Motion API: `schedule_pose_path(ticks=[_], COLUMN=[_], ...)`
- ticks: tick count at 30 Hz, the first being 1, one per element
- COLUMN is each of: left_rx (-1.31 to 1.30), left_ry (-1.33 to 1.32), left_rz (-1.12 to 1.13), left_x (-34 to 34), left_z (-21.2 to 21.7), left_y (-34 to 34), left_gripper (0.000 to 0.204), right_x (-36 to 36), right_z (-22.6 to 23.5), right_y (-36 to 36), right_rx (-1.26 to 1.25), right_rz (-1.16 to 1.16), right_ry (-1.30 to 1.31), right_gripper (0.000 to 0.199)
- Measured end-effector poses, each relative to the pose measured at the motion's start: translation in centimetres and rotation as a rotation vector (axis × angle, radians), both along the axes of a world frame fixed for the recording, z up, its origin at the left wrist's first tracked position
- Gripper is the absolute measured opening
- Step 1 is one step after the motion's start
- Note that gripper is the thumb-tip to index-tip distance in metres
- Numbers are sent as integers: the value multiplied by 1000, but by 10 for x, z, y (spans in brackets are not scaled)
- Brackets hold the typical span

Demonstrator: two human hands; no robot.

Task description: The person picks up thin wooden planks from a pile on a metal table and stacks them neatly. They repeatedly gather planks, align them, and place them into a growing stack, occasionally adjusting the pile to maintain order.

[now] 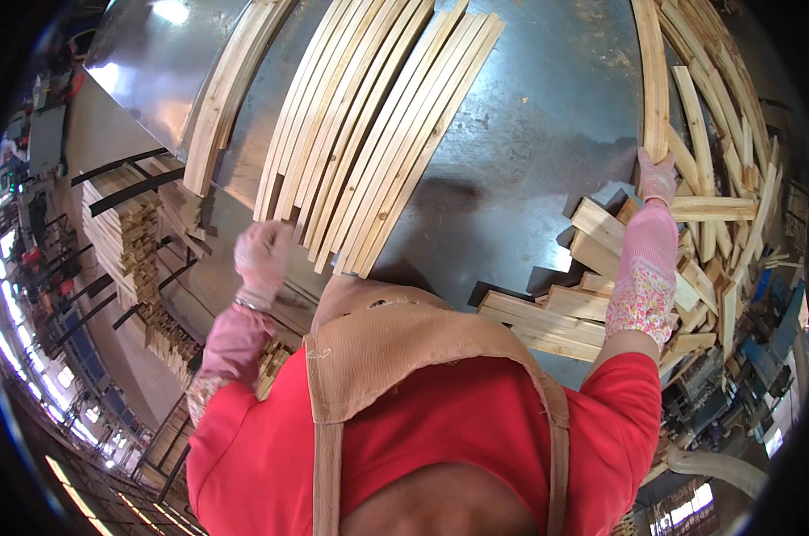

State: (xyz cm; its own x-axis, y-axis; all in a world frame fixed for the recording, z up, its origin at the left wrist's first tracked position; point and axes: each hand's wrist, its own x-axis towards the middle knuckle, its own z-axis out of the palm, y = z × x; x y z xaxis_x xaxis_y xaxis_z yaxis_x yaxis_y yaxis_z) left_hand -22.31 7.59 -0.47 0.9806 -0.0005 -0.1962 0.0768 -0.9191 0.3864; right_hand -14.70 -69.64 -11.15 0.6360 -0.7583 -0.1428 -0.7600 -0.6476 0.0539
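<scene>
Long pale wooden strips point(360, 125) lie side by side in a batch on the metal table point(529, 116), their near ends uneven. My left hand point(263, 255), in a pale glove, is beside the near ends of the leftmost strips. Motion smears its fingers, so whether it touches them is unclear. Far out to the right, my right hand point(657, 177), gloved too, is closed around the near end of a long wooden board point(652, 80). That board runs away from me along the table's right side.
More long strips point(230, 89) lie at the table's left. A jumbled heap of boards point(712, 210) fills the right side, with short wooden blocks point(561, 313) at the near right. Left of the table, stacked slats point(127, 241) rest on a dark metal rack point(136, 188).
</scene>
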Motion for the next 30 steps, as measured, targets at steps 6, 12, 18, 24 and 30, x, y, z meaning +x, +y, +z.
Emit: schedule_pose_path(ticks=[6,12,18,24,30], left_rx=[-87,135,257,246,-2], left_ry=[-397,-202,-139,-140,-364], left_rz=[-119,-190,-322,-368,-271], left_x=[6,63,42,51,50], left_z=[-22,-37,-50,-48,-45], left_y=[-40,-80,-85,-85,-81], left_gripper=[28,96,99,97,75], right_x=[10,-87,-30,225,254], right_z=[61,100,64,76,123], right_y=[98,366,388,379,385], right_rx=[478,987,857,300,855], right_rz=[133,130,438,735,511], right_ry=[-221,-5,-452,-480,-248], right_gripper=[99,81,43,49,55])
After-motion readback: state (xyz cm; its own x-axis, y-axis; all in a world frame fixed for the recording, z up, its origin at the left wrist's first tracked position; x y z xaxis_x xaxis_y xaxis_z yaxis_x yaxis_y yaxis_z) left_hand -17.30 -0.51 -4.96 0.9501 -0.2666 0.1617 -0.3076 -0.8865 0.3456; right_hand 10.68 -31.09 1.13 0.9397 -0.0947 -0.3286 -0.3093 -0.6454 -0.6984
